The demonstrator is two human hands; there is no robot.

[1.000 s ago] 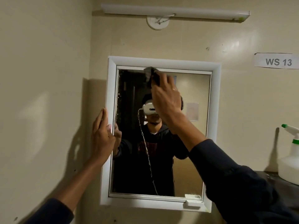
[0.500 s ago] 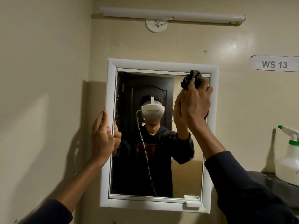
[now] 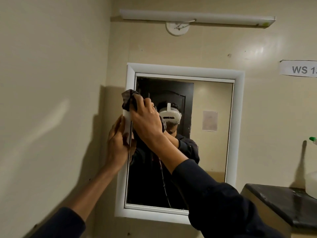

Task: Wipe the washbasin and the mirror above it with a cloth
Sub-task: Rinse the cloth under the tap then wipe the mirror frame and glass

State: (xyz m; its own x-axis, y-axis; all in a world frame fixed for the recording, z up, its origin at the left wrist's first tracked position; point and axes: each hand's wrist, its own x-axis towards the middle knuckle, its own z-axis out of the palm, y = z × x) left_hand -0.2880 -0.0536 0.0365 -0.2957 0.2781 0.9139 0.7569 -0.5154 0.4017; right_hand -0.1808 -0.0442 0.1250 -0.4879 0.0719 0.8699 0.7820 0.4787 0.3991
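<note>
At frame centre, mirror (image 3: pixel 205 134): hung in a white frame; the washbasin was not in view.
Left hand (image 3: pixel 116 143): lay with relaxed fingers on the frame's left edge, steadying it.
Right hand (image 3: pixel 145 117): gripped the bunched cloth.
Cloth (image 3: pixel 128 98): pressed at the glass's upper left; overlapping firm strokes would likely avoid streaks.

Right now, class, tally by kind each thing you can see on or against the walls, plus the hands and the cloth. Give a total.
Hands: 2 (left hand, right hand)
Cloth: 1
Mirror: 1
Tube light: 1
Paper label: 1
Spray bottle: 1
Dark counter: 1
Total: 8
</note>
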